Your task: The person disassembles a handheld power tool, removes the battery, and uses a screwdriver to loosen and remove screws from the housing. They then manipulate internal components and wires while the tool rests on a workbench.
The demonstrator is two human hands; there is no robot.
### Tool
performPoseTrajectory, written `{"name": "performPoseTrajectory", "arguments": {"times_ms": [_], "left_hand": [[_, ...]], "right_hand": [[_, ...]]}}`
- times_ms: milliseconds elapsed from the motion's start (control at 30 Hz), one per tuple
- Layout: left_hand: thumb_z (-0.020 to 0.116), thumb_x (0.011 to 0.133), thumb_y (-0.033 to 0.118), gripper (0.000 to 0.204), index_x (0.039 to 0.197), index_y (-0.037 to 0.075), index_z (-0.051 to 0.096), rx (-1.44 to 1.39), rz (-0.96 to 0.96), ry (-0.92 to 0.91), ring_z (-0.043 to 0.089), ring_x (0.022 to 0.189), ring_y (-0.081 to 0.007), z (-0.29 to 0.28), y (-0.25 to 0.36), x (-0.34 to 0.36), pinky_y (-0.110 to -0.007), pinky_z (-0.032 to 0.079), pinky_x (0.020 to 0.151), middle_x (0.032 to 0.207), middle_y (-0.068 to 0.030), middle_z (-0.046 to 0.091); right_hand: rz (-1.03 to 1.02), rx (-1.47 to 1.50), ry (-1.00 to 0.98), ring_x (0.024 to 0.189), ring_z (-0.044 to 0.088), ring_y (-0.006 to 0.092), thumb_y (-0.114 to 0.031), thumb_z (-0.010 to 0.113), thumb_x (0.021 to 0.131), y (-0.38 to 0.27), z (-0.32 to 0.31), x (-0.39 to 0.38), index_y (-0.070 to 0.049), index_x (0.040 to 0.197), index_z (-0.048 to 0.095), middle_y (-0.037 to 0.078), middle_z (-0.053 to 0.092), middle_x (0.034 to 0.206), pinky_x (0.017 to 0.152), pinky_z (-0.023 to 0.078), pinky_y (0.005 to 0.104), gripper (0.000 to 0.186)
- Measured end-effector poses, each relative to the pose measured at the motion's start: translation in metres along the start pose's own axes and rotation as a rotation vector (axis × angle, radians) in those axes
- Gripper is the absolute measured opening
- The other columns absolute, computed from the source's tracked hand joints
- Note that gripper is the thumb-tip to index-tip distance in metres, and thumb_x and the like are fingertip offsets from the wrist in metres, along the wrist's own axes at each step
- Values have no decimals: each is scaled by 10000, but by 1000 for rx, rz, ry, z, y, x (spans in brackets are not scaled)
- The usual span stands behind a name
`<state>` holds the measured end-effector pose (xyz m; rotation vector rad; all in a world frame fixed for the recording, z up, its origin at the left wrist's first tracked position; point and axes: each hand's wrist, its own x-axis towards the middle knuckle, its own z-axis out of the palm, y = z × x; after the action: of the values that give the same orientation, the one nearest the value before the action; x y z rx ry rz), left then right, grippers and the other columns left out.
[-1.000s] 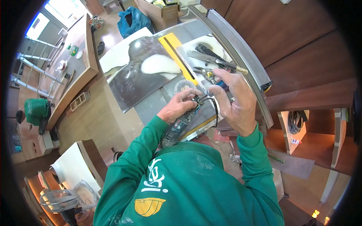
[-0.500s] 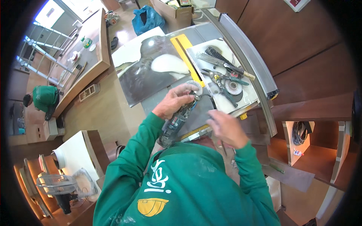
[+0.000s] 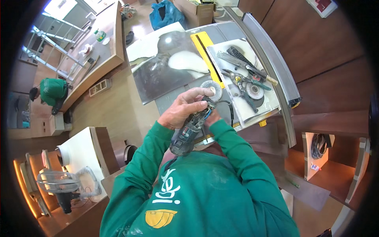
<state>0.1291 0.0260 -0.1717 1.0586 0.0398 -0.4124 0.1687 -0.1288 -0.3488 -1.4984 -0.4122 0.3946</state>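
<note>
My left hand (image 3: 179, 110) is wrapped around the upper end of a dark, dusty angle grinder (image 3: 186, 136), thumb and fingers closed near its head. The tool's body points down toward my chest, and a blue wire shows at the side of its head. Just beyond my fingertips is a round grey disc (image 3: 212, 89); whether it is fixed to the grinder I cannot make out. My right hand (image 3: 213, 118) is behind the grinder, at its right side. Only a small part of it shows, and its fingers are hidden.
A dark, white-patterned slab (image 3: 166, 65) lies on the grey worktable beside a yellow strip (image 3: 207, 55). On a white board (image 3: 246, 112) lie several tools, including snips (image 3: 237, 79) and another disc (image 3: 254, 91). A person in green (image 3: 53, 91) bends at the far left.
My right hand has moved left, from the table's front edge to behind the grinder. My left hand keeps its hold. The whole view has shifted slightly.
</note>
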Motion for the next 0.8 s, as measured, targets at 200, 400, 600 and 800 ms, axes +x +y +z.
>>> {"name": "performPoseTrajectory", "arguments": {"times_ms": [200,400,600,800], "left_hand": [[746,1019,77,361,1378,72,713,95,-21,-145,680,1109,-121,-8,6,8,-280,551,989,1219,-20,715],[744,1037,128,416,1445,87,676,181,-35,-282,574,1284,-166,1,3,19,-325,499,1085,1322,-46,652],[691,967,-5,598,1546,68,561,135,-163,-327,500,1430,-208,-4,-4,24,-355,457,1160,1461,-67,592],[696,919,-53,647,1542,43,549,131,-197,-331,521,1399,-170,-1,-14,28,-341,451,1157,1486,-61,564]], "right_hand": [[55,-732,-182,967,747,450,-145,749,946,-138,-35,-65,-45,1152,750,238,774,985,845,585,505,229],[-209,-867,299,947,710,226,-166,768,983,-236,-80,-78,-1,1110,740,129,752,1031,865,555,368,211],[336,-392,-118,905,649,145,-196,718,1048,-203,-123,-75,-14,1164,771,29,708,959,836,544,336,223],[275,-584,-241,823,676,151,-162,729,1011,-238,-120,-49,1,1069,775,64,738,868,783,551,341,179]]}}
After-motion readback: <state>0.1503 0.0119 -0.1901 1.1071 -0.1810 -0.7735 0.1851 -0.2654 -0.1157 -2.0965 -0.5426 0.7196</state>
